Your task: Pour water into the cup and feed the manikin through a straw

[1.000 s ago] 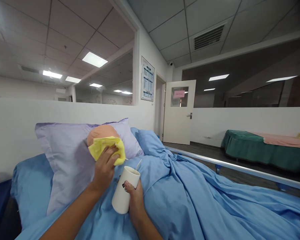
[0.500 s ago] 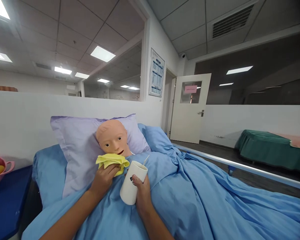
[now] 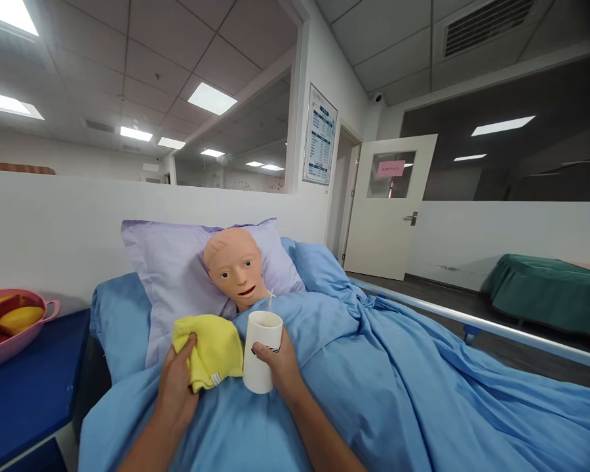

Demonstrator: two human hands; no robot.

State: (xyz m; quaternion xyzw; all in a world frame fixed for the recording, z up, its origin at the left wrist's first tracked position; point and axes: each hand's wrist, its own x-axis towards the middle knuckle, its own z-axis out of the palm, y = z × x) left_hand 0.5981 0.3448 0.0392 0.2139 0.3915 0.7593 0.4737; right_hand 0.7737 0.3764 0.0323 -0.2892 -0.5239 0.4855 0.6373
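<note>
My left hand (image 3: 177, 377) is closed on a folded yellow cloth (image 3: 214, 351) with a small white tag at its lower edge. Fingers of my right hand (image 3: 282, 360) wrap round a white cup (image 3: 259, 367), thumb across its front over a dark print. The cup is nearly upright, with a thin white straw (image 3: 271, 298) rising at its far rim; its contents cannot be seen. Just beyond both hands, a manikin (image 3: 233, 265) lies with its head on a lilac pillow (image 3: 172, 282), mouth slightly open. Cloth and manikin's face are apart.
A blue quilt (image 3: 344, 387) covers the manikin's body and the bed. On the left, a pink basin (image 3: 27, 341) holding fruit-like items stands on a dark blue cabinet top (image 3: 39, 393). A metal bed rail (image 3: 423, 311) runs along the right side. Behind it are an open door (image 3: 383, 229) and a green-draped bed (image 3: 545, 295).
My left hand has drawn the yellow cloth down and away from the manikin's mouth and turned it over. The cup in my right hand has become more upright. The view has shifted slightly left.
</note>
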